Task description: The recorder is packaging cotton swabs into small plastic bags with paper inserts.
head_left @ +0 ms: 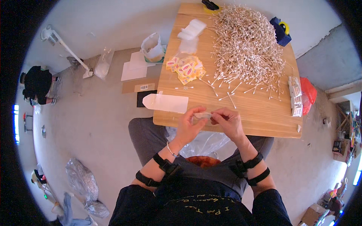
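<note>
Over the table's near edge, my left hand [191,125] has its fingers closed round one end of a small whitish packet [203,115]. My right hand [228,119] pinches the other end. What lies inside the packet is too small to make out. Beyond my hands, a few loose cotton swabs [230,98] lie near a large heap of cotton swabs [247,45]. To the left of that heap is a pile of yellow printed cards [187,69]. A white card with a pointed end [167,103] lies just left of my left hand, partly over the table edge.
Clear bags [192,29] lie at the table's far left. A dark blue tape dispenser [281,32] stands behind the heap. Filled packs [295,96] line the right edge beside a red bag [308,96]. A white bin [152,48] stands left; another person [37,84] is farther left.
</note>
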### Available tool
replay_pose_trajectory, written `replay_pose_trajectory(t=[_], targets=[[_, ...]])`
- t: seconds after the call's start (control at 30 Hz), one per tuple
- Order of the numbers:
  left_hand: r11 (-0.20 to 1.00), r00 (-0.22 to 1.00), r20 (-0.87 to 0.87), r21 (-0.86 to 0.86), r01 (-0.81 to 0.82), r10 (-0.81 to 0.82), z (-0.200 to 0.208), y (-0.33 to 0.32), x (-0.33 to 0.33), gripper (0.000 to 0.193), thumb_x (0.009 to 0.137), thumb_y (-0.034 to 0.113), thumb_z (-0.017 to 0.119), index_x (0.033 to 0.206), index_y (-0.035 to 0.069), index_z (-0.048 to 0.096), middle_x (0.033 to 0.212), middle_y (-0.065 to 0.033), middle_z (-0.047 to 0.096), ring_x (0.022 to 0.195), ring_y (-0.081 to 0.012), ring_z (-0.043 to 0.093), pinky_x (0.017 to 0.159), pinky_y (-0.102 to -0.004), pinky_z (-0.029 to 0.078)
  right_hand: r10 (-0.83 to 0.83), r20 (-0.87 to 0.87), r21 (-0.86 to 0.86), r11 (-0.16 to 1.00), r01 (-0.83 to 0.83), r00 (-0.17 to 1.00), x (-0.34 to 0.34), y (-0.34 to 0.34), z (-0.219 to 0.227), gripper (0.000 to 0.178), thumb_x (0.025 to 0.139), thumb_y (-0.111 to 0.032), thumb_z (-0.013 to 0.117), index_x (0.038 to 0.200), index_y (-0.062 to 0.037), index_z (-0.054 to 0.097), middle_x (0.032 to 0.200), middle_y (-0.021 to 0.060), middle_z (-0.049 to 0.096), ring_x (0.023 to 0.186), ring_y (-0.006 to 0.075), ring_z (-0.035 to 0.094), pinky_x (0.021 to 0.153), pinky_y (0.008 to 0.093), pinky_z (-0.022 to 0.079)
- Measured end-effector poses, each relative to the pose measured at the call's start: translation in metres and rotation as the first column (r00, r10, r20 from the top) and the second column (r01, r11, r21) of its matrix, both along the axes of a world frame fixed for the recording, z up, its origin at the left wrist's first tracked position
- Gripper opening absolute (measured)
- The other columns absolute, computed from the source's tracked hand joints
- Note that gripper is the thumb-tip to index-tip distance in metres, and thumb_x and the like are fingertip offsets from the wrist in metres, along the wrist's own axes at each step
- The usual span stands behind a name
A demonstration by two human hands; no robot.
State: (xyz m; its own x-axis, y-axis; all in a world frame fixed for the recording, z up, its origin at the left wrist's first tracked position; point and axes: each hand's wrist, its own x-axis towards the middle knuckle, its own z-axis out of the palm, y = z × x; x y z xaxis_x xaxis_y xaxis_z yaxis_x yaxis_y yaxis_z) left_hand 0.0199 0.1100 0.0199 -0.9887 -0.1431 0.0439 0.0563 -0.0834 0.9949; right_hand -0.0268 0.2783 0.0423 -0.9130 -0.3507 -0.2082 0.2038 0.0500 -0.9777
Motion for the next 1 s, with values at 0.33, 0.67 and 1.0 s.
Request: replay_pose_trajectory(t=[0.33,0.67,1.0], targets=[[0.991,0.977,0.174,0.057,0.118,-0.126,0.019,-0.002,-0.008,0.019,0.081,0.004,0.061,0.099,0.000,0.062,0.111,-0.0114,0.060,0.106,-0.0143,0.054,0.089,-0.0272,0.043,-0.025,-0.198,0.038,0.999,0.033,0.980,0.013,-0.007,-0.010,0.019,0.081,0.007,0.059,0.099,0.0059,0.064,0.095,0.0133,0.061,0.078,0.0186,0.066,0.066,0.0280,0.055],[0.911,0.967,0.187,-0.344,0.229,-0.173,0.040,-0.012,-0.020,0.019,0.081,0.006,0.068,0.097,-0.003,0.066,0.098,-0.0105,0.068,0.084,-0.0123,0.063,0.074,-0.0251,0.051,-0.038,-0.265,0.075,0.995,0.060,0.964,0.009,-0.012,-0.015,0.017,0.081,0.003,0.060,0.097,0.0030,0.065,0.094,0.0134,0.061,0.071,0.0194,0.064,0.061,0.0278,0.053],[0.809,0.965,0.125,-0.526,0.262,-0.232,0.050,-0.020,-0.034,0.015,0.078,0.008,0.070,0.090,-0.001,0.068,0.091,-0.0116,0.068,0.079,-0.0179,0.065,0.072,-0.0269,0.053,0.089,-0.552,0.301,0.948,0.099,0.829,0.006,-0.024,-0.028,0.028,0.075,0.002,0.058,0.103,-0.0005,0.062,0.102,0.0183,0.060,0.097,0.0380,0.054,0.086,0.0424,0.044]])
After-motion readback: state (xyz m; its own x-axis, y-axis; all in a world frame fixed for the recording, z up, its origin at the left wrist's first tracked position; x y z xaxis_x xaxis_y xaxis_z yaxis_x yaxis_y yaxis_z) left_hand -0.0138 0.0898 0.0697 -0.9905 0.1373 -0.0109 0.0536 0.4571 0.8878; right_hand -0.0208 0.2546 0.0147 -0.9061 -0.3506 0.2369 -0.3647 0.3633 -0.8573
